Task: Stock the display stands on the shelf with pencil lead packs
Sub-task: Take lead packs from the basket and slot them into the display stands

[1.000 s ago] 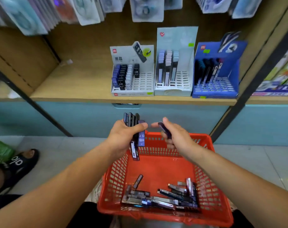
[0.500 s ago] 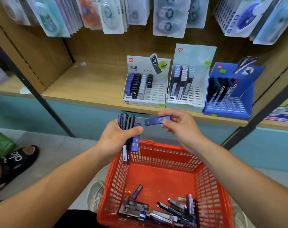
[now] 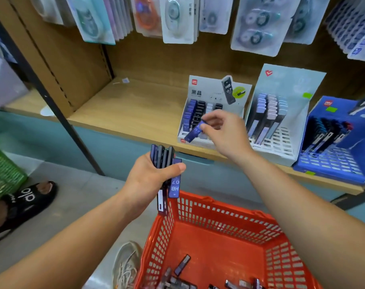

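Right hand (image 3: 225,134) is up at the shelf's (image 3: 131,109) front edge, grip pinching one purple lead pack (image 3: 195,130), tilted, at the front of the white display stand (image 3: 210,88) (the one marked HB 0.7). Left hand (image 3: 150,178) hangs lower, grip wrapped round a bunch of packs (image 3: 163,159) held on end above the red basket's (image 3: 229,220) far-left corner. Loose packs (image 3: 182,263) lie on the basket floor.

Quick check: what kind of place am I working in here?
Likely a stationery shop: blister packs hang above a shelf with lead stands, and a red basket holds lead packs.
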Available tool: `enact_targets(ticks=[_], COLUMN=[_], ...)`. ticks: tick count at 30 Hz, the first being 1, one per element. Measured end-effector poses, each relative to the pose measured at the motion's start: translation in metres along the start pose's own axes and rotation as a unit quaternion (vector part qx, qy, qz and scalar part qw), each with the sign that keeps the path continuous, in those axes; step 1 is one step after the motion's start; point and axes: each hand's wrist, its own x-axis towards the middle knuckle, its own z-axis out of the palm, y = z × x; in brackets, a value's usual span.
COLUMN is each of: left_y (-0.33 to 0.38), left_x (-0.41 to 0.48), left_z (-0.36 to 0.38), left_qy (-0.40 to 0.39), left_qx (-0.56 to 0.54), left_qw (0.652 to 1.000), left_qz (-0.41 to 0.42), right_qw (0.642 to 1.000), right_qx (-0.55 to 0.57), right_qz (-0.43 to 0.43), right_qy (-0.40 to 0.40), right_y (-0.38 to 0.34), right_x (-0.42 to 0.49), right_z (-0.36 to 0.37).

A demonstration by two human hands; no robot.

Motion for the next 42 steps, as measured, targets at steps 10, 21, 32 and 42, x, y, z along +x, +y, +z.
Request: enact_targets(ticks=[10, 21, 32, 42], left_y=[-0.001, -0.001, 0.003, 0.017], left_x=[0.017, 0.018, 0.026, 0.022], left_z=[-0.022, -0.02, -0.007, 0.043], left_qy=[0.038, 0.07, 0.045, 0.021], left_qx=[0.007, 0.021, 0.011, 0.015], left_qw=[0.999, 0.997, 0.999, 0.998], left_qz=[0.0, -0.002, 0.006, 0.057], right_qw=[0.985, 0.962, 0.999, 0.969], right_qx=[-0.152, -0.224, -0.034, 0.201], right_qz=[-0.07, -0.144, -0.015, 0.124], right_qy=[-0.034, -0.063, 0.007, -0.074], right_y=[0.01, 0.021, 0.013, -0.005], right_x=[0.048, 0.051, -0.027, -0.111], right_z=[0.031, 0.039, 0.01, -0.007])
